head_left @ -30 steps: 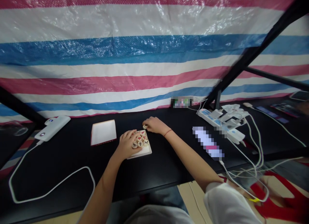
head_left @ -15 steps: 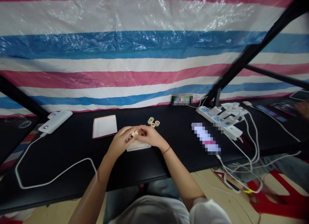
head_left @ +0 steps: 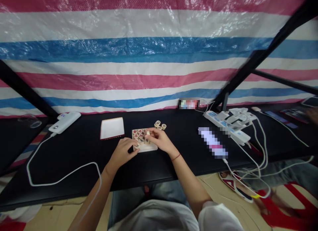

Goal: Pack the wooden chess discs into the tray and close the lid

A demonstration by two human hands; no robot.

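The right hand point(head_left: 159, 140) pinches a xiangqi piece point(head_left: 148, 133) above the white tray point(head_left: 152, 148); the left hand point(head_left: 121, 153) is half curled, holding nothing. A slow, firm pinch keeps it steady.

Wooden xiangqi pieces point(head_left: 140, 135) — glossy plastic tarp point(head_left: 159, 55)

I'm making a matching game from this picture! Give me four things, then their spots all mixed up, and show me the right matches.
Things:
1. Bare right hand
2. Small group of round wooden chess pieces
3. White power bank
4. Flat white red-edged square

Spots:
A. Far left on the black table
B. Just beyond the white square tray
C. Touching a piece on the tray
D. Between the power bank and the tray

Right pairs: 1-C, 2-B, 3-A, 4-D
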